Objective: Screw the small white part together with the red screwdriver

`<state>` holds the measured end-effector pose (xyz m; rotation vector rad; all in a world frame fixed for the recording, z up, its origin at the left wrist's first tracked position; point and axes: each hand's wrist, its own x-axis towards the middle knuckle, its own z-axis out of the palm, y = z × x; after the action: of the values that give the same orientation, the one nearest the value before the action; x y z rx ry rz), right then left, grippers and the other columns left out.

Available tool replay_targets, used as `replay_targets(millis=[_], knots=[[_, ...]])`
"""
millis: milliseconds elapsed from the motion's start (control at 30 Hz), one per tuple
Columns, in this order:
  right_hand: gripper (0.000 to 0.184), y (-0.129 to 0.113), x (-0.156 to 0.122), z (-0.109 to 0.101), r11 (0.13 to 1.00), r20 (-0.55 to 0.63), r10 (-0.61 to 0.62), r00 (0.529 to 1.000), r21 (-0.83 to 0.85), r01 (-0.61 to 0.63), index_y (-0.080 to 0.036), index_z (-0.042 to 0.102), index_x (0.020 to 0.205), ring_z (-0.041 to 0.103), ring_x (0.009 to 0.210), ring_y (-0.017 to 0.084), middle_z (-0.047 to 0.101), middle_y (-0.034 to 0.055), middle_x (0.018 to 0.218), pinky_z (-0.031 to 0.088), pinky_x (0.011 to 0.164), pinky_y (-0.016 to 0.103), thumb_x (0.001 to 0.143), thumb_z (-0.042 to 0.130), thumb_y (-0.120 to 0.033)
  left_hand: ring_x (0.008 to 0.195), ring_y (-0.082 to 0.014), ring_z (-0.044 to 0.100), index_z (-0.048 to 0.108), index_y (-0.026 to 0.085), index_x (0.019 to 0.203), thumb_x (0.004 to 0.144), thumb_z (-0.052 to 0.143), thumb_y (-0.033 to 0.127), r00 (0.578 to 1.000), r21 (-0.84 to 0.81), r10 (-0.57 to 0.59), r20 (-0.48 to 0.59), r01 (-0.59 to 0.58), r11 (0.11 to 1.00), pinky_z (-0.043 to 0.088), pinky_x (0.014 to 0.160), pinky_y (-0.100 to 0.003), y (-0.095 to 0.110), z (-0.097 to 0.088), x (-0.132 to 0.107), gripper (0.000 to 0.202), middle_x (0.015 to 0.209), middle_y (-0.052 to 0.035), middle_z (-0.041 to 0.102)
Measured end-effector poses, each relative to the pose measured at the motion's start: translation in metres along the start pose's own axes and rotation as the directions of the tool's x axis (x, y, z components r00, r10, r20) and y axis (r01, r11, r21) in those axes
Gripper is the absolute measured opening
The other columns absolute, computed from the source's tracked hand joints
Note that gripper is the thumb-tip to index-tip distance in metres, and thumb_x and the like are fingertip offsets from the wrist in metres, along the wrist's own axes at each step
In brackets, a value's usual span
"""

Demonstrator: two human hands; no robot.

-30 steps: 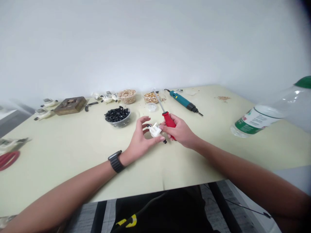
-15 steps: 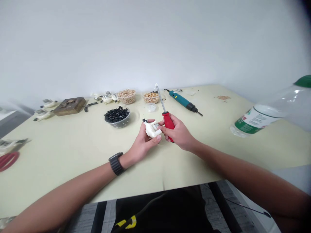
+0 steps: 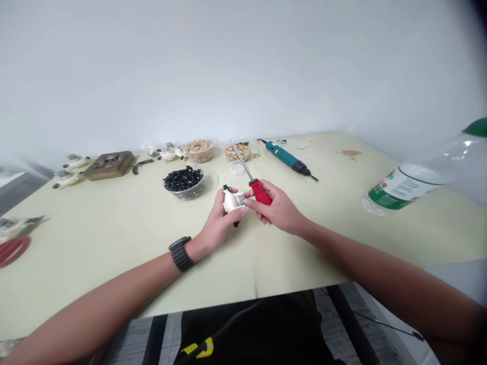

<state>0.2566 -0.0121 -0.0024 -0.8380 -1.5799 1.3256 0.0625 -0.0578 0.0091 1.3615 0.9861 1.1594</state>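
Observation:
Between my two hands is a small white plastic part (image 3: 231, 203) with black ends and a grey piece on its right side. My left hand (image 3: 217, 219), with a dark watch on the wrist, is closed around this part. My right hand (image 3: 279, 207) grips the red handle of a screwdriver (image 3: 261, 193). Its metal shaft points up and to the left, away from me. The thumb and fingertips of my right hand also touch the grey piece on the white part.
A bowl of black pieces (image 3: 184, 183) stands ahead to the left, two bowls of small metal-coloured pieces (image 3: 198, 151) behind it. A teal electric screwdriver (image 3: 289, 158) lies at the back. A wooden block (image 3: 109, 166) is left, a plastic bottle (image 3: 399, 186) right, red-handled tool (image 3: 14, 251) far left.
The white part has turned in my left hand, so its black ends and grey piece now show. The screwdriver has tilted further left and lower.

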Motion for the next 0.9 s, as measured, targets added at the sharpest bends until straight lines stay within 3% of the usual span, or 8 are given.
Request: replay_targets(millis=[133,267,367,500,900], knots=[[0.025,0.01,0.009,-0.028,0.937,-0.065,-0.166,0.984,-0.32,0.137,-0.023,0.069,0.104,0.062,0.075,0.017,0.07,0.002,0.09,0.051,0.07,0.033,0.097,0.069,-0.047,0.079,-0.0124,0.054,0.051,0.025,0.123,0.089,0.079,0.034,0.999,-0.005,0.021,-0.037,-0.022,1.0,0.047,0.067,-0.024,0.0,-0.014,0.005,0.045,0.103,0.0004,0.058],[0.031,0.017,0.02,-0.061,0.794,-0.041,-0.221,0.974,-0.587,0.156,-0.022,0.071,0.108,0.059,0.073,0.017,0.072,0.0018,0.09,0.045,0.069,0.032,0.09,0.077,-0.046,0.072,-0.0117,0.053,0.054,0.024,0.115,0.085,0.074,0.031,0.998,-0.048,0.016,-0.066,-0.019,0.999,0.043,0.058,-0.023,-0.002,-0.029,0.012,0.037,0.1,0.0008,0.058],[0.025,0.02,0.025,-0.073,0.751,0.045,-0.274,0.961,-0.614,0.243,-0.021,0.076,0.1,0.064,0.08,0.019,0.075,0.0037,0.094,0.047,0.074,0.032,0.092,0.074,-0.045,0.067,-0.0115,0.049,0.056,0.023,0.111,0.087,0.07,0.036,0.996,-0.044,0.025,-0.082,-0.029,0.999,0.039,0.051,-0.022,-0.004,-0.036,0.015,0.031,0.098,-0.0002,0.058],[0.027,0.025,0.03,-0.076,0.693,0.139,-0.307,0.942,-0.645,0.321,-0.025,0.082,0.109,0.071,0.098,0.024,0.081,0.0057,0.112,0.05,0.085,0.035,0.098,0.068,-0.045,0.067,-0.0122,0.049,0.058,0.024,0.112,0.087,0.069,0.036,0.994,0.015,0.027,-0.11,-0.026,1.0,0.036,0.048,-0.021,-0.005,-0.038,0.018,0.03,0.096,-0.0009,0.059],[0.027,0.03,0.03,-0.075,0.659,0.207,-0.295,0.933,-0.663,0.356,-0.024,0.082,0.108,0.07,0.09,0.022,0.079,0.0065,0.104,0.049,0.078,0.032,0.099,0.067,-0.046,0.068,-0.0135,0.05,0.057,0.022,0.102,0.086,0.068,0.034,0.993,0.069,0.036,-0.115,-0.028,0.997,0.038,0.049,-0.022,-0.005,-0.04,0.017,0.022,0.092,-0.001,0.059]])
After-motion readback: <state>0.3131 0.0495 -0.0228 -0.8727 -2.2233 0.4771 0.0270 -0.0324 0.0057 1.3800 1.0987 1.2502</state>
